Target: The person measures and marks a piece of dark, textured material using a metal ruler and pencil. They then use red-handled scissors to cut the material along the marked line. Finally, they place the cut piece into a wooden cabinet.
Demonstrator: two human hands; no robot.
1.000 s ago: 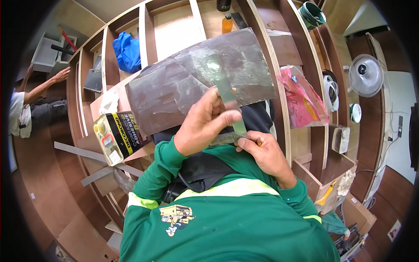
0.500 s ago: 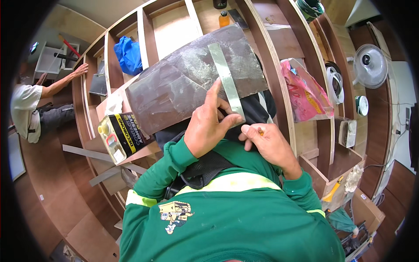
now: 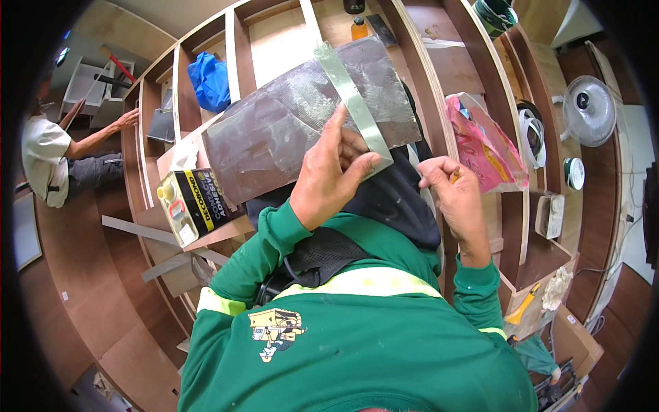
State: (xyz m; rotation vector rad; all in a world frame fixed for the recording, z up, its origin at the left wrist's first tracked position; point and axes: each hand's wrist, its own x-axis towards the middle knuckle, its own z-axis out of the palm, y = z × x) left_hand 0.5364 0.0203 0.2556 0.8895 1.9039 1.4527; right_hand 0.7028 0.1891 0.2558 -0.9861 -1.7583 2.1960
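Silvery strip (image 3: 351,99): clamps it in left fingers (image 3: 335,130) over board (image 3: 264,134) beside tin (image 3: 206,213), curls right fingers (image 3: 443,166) round stub (image 3: 454,178) near pink bag (image 3: 486,147).

Blue bag (image 3: 209,82) inside wooden frame (image 3: 427,86)

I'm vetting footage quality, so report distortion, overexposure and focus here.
Head view: fisheye corners go black and the wooden frame looks bowed; head view: the pale panel beyond the dark board nearly washes out; head view: the left hand and metallic strip look reasonably sharp.
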